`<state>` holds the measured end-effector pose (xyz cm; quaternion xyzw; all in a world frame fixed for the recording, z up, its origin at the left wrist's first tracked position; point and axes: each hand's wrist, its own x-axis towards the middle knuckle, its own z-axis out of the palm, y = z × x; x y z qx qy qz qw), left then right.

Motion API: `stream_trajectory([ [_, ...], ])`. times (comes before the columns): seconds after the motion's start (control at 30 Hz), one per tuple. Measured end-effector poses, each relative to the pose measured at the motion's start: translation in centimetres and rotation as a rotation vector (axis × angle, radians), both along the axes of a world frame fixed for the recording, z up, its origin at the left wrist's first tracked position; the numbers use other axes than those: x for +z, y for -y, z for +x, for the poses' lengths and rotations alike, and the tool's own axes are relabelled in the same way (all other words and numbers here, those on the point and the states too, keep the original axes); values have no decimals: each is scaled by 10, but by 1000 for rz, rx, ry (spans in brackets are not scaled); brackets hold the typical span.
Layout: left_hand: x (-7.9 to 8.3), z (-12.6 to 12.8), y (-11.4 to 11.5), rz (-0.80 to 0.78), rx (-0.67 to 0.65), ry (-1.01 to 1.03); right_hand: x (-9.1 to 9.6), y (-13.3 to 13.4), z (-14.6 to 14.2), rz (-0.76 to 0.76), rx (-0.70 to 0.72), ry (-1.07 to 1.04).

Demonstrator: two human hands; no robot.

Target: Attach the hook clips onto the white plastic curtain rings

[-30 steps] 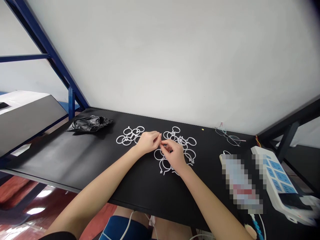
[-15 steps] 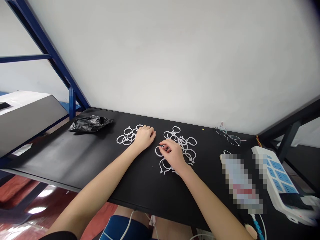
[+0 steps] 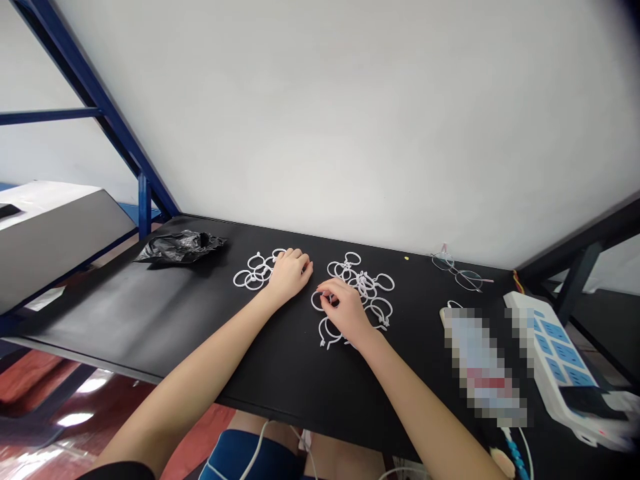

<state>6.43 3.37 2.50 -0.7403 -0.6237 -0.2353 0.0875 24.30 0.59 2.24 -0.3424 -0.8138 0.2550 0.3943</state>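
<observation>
My right hand [image 3: 346, 311] is over the pile of white plastic rings [image 3: 384, 283] on the right, with thumb and forefinger closed on the edge of one white ring [image 3: 313, 303] at the pile's left side. Several rings with small knobbed ends lie under and around this hand, some partly covered by it. My left hand [image 3: 290, 273] rests palm down and loosely bent on the table, beside a smaller group of white rings [image 3: 242, 279]. It covers part of that group. Its thumb stands a little apart; the undersides of its fingers are hidden.
A crumpled black plastic bag [image 3: 181, 248] lies on the black table [image 3: 115, 313] at far left. Glasses [image 3: 468, 280] lie near the wall. A blurred phone [image 3: 485, 367] with a cable and a white power strip [image 3: 555, 360] are at right.
The ring at my right fingertips has shifted very slightly away from me, and those fingers have lifted a touch. My left hand is almost still.
</observation>
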Motion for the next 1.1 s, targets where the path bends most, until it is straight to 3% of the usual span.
stream_trajectory([
  [0.13,1,1,0,20,-57,50,-2,-1,0,5,-6,-38],
  [0.5,15,10,11,1,-408,147,5,-2,1,133,-144,-168],
  [0.8,14,12,13,-87,-515,149,10,-1,1,154,-189,-212],
  [1.1,9,14,12,-94,-506,139,10,1,-1,153,-178,-223],
])
